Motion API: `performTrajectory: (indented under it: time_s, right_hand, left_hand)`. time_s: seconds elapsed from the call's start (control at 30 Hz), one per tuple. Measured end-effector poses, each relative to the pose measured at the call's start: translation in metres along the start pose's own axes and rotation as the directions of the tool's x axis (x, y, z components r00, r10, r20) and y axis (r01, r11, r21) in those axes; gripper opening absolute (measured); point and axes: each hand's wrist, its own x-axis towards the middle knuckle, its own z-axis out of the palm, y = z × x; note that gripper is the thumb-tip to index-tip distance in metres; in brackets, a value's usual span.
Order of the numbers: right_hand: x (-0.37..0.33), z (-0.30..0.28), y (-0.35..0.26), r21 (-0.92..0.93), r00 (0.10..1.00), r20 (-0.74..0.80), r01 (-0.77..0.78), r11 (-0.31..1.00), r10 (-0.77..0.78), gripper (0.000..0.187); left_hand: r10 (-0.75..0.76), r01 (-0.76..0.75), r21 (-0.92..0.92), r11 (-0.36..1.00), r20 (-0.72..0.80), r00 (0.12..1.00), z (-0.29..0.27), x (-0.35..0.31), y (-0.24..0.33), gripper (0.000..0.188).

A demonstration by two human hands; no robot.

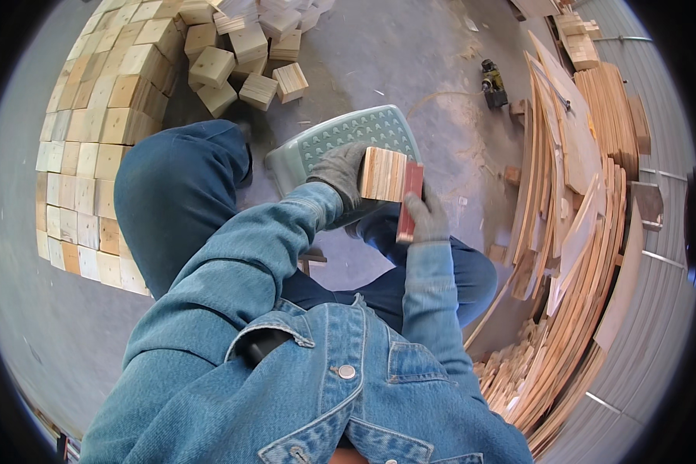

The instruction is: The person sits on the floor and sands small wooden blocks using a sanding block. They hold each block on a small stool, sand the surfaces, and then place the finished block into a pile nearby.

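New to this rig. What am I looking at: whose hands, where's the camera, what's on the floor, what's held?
No machine here, just a person. There's one picture, from a fisheye camera on their head looking down, so straight edges bend. The denim jacket filling the lower part is the wearer's own.

The gloved left hand holds a striped wooden block; the gloved right hand holds a flat reddish piece at the block's right side.

Beyond them stands a pale green stool. On the floor: stacked blocks at left, loose blocks at top, a power drill and wooden boards at right.
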Motion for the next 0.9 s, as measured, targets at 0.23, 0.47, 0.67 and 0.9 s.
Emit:
performTrajectory:
  time_s: [0.23,0.47,0.67,0.9]
  right_hand:
    - [-0.046,0.001,-0.012,-0.029,0.997,-0.029,-0.067,0.997,0.067,0.063]
    - [0.059,0.022,-0.021,-0.187,0.985,-0.021,0.166,0.968,-0.173,0.066]
    - [0.061,0.028,-0.025,-0.707,0.902,-0.004,0.303,0.639,-0.432,0.072]
    - [-0.060,0.029,-0.016,-0.811,0.864,0.176,0.399,0.428,-0.472,0.075]
  left_hand:
    - [-0.006,0.007,0.038,0.999,-0.027,1.000,0.000,-0.002,-0.004,0.083]
    - [-0.033,0.033,0.003,0.999,-0.004,0.999,0.002,0.000,-0.002,0.083]
    - [-0.061,0.059,0.042,0.997,0.057,0.997,0.001,0.002,-0.004,0.088]
    - [-0.053,0.047,0.072,0.996,0.094,0.994,0.008,0.001,-0.015,0.097]
